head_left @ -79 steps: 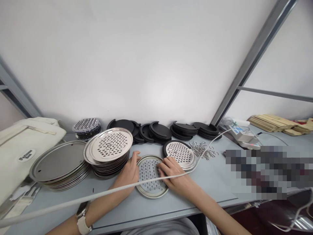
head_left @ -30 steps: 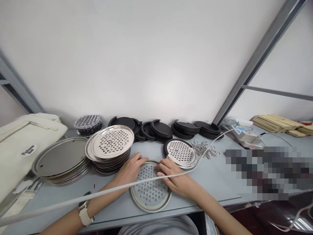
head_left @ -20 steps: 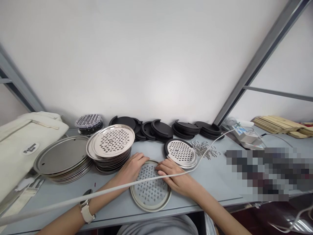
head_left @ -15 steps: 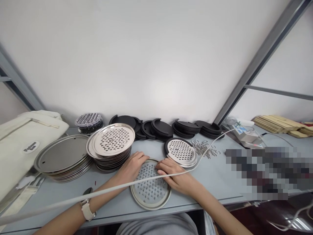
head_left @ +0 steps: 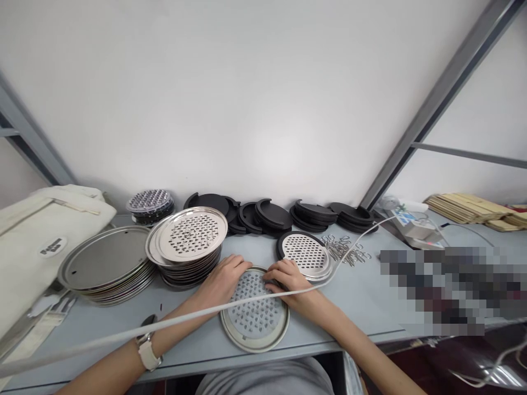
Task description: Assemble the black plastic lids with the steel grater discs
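A round metal grater plate [head_left: 256,321] with raised teeth in its middle lies near the table's front edge. My left hand [head_left: 225,281] closes on its upper left rim, with the fingertips near the top edge. At the upper right, my right hand [head_left: 291,282] has curled fingers on the plate; the thumb is partly hidden under them. Just behind the right hand is a perforated disc [head_left: 307,255] seated in a black holder [head_left: 281,249]. A pile of metal rings or hooks [head_left: 346,249] lies beside that disc.
Stacked grater plates [head_left: 193,233] and plain round plates [head_left: 109,258] stand left, near a cream bag [head_left: 53,241]. Black round holders [head_left: 274,215] line the wall. A white cable [head_left: 181,318] crosses the view in front of my hands. Wooden pieces [head_left: 469,211] lie far right.
The grater plate has turned and shifted slightly right, and a small dark mark shows at its lower left. My right hand has moved slightly, with its fingers more curled. My left hand stays nearly still.
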The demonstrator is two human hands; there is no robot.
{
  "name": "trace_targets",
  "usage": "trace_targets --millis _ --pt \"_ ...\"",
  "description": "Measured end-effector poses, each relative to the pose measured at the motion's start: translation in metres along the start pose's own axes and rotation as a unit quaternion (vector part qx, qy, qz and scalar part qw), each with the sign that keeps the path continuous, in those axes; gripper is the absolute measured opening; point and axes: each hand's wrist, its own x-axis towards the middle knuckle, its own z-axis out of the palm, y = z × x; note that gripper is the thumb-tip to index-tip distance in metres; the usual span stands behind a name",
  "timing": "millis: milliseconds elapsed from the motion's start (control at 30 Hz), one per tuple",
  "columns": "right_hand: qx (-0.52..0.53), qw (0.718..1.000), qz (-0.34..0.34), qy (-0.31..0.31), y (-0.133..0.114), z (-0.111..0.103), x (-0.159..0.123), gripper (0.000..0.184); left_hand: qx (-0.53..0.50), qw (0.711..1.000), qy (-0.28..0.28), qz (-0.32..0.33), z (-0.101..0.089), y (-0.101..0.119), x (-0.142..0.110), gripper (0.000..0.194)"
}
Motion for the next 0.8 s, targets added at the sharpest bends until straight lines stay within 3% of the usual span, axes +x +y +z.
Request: trace_targets --millis 167,500,800 --pt "-0.002 1.0 0.017 0.022 0.001 0.001 0.0 0.007 -0.002 1.0 0.004 0.005 0.002 -0.002 0.0 0.036" --pt "0.031 0.999 0.006 0.01 0.001 -0.001 0.007 0.011 -0.011 1.0 -0.002 -0.002 0.003 -0.004 0.0 0.042" --pt "0.059 0.997 -0.013 -0.047 0.011 -0.001 0.019 0.009 -0.012 1.0 -0.01 -0.013 0.001 0.0 0.0 0.042"
